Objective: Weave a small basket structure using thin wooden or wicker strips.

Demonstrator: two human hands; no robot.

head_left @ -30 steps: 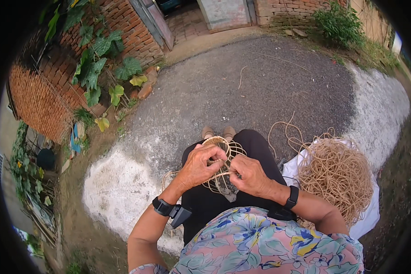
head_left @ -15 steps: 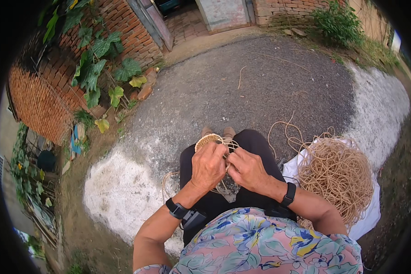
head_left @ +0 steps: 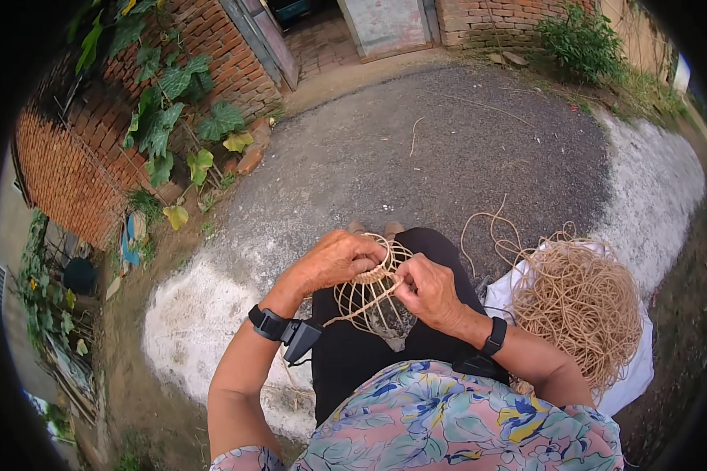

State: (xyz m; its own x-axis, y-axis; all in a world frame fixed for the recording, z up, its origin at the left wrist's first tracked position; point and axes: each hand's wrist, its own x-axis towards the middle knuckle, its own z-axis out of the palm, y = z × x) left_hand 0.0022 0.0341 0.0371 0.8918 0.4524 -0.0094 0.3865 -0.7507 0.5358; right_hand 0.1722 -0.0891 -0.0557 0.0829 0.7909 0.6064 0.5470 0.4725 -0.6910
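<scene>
A person holds an openwork basket (head_left: 361, 297) over dark trousers (head_left: 339, 369), the piece lying between both sets of fingers. The left hand (head_left: 339, 261) curls around its woven band (head_left: 375, 275); the right hand (head_left: 432, 295) pinches a tan cord (head_left: 379, 299) at the band's right edge.

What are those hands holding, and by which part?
An open-ribbed basket: the left hand holds its woven band; the right hand pinches at that band's right edge, though exactly which strands is hidden.
</scene>
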